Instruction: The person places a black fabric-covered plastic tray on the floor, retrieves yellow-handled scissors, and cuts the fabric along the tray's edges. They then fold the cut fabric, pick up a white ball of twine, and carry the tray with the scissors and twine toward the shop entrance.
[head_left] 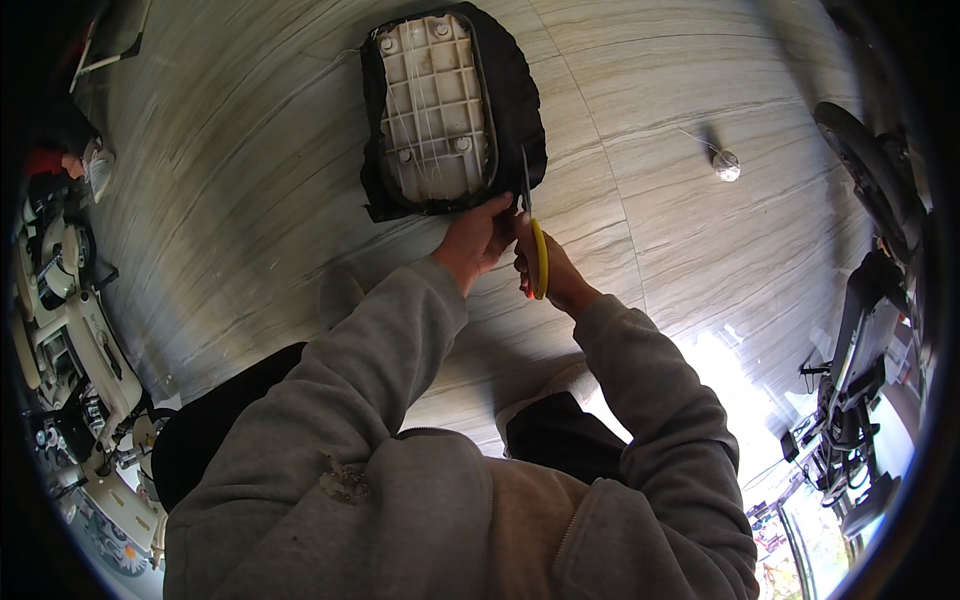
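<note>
A padded seat (437, 110), likely off a scooter, lies upside down on the floor with its pale ribbed plastic base facing up. Black cover material (515, 85) wraps round its edge, and thin white strings run lengthwise across the base. My left hand (473, 243) is closed on the cover's near edge, at the right corner. My right hand (560, 275) grips scissors with yellow handles (541, 258). Their blades point away from me and lie over the black material along the seat's right side. My left fingertips are close beside the blades.
On the tiled floor (660, 200) to the right sits a ball of pale string (726, 165) with a loose end. Scooter parts (90, 350) line the left side. A black wheel (865, 170) stands at the right. Another person's shoe (99, 170) shows at far left.
</note>
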